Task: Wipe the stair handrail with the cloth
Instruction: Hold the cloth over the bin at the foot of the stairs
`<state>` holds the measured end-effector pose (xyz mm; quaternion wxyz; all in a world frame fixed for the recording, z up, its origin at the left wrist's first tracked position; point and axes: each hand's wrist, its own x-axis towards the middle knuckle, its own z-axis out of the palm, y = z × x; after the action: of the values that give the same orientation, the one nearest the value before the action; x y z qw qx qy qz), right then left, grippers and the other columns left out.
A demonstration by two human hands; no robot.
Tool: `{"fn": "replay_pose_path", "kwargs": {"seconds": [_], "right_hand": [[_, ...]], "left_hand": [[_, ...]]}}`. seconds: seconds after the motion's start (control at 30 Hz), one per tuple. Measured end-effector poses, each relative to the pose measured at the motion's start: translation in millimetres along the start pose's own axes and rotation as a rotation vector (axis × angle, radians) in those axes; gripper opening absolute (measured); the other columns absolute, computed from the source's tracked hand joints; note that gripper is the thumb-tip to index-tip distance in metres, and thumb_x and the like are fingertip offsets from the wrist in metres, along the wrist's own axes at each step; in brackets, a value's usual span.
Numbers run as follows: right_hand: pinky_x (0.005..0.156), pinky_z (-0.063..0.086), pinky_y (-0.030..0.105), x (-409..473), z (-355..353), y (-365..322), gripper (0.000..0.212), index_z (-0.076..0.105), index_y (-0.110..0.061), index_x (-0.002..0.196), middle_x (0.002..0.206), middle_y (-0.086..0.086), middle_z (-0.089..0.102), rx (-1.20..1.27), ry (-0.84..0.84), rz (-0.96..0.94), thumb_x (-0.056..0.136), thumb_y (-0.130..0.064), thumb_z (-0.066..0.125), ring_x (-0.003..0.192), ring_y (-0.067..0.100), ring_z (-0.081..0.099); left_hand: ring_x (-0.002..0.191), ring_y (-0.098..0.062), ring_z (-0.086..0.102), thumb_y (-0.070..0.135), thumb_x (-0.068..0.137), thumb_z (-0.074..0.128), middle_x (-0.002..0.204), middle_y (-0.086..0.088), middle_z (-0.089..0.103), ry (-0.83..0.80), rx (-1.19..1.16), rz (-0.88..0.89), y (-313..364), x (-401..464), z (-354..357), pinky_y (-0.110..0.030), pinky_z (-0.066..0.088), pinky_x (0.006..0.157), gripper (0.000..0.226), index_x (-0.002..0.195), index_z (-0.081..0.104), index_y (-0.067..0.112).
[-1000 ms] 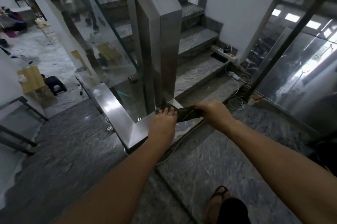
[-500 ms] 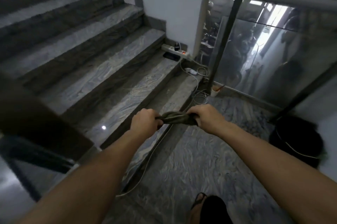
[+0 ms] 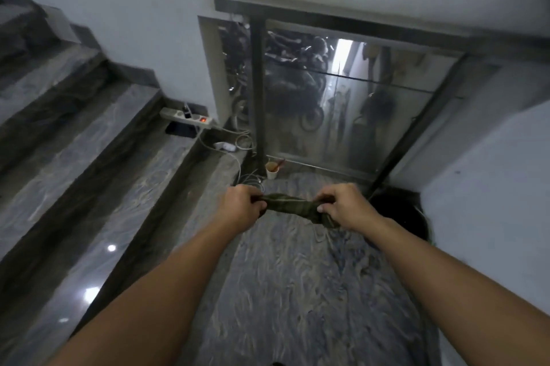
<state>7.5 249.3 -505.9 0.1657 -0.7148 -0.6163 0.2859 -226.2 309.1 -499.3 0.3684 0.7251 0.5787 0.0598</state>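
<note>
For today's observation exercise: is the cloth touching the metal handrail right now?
Apart. The head view shows the cloth stretched between the left hand and right hand over the floor, well short of the handrail.

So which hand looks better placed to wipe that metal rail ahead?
Probably the right hand: it grips the cloth on the side nearer the handrail. The left hand holds the other end, stairs-side.
</note>
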Motion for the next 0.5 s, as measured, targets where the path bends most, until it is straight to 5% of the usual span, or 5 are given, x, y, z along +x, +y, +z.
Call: {"fn": "replay_pose_path", "kwargs": {"seconds": [0.13,0.3,0.5], "right_hand": [[0.08,0.052,0.029,17.1,-36.9,50.0,0.016,0.074,-0.023,0.088,0.088,-0.001,0.072,0.004,0.049,0.106,0.075,-0.014,0.074,0.084,0.014,0.065],[0.067,0.046,0.02,43.6,-63.6,122.2,0.016,0.075,-0.02,0.088,0.081,-0.002,0.07,0.012,0.158,0.282,0.076,-0.011,0.074,0.075,0.01,0.063],[0.076,0.05,0.027,82.8,-55.6,238.7,0.015,0.074,-0.016,0.084,0.075,-0.002,0.066,0.032,0.304,0.519,0.073,-0.005,0.075,0.078,0.019,0.066]], "left_hand": [[0.083,-0.019,0.065,0.025,0.083,0.063,0.086,-0.001,0.07,-0.046,0.014,0.11,47.1,60.5,25.4,-0.043,0.056,0.08,0.015,0.094,0.073,0.025],[0.081,-0.019,0.065,0.02,0.086,0.06,0.09,-0.004,0.071,-0.157,0.046,0.247,103.0,150.9,79.1,-0.035,0.054,0.07,0.02,0.101,0.072,0.02],[0.095,-0.029,0.066,0.012,0.085,0.055,0.099,-0.013,0.071,-0.332,0.077,0.389,146.2,267.4,188.5,-0.039,0.055,0.085,0.026,0.103,0.072,0.016]]}}
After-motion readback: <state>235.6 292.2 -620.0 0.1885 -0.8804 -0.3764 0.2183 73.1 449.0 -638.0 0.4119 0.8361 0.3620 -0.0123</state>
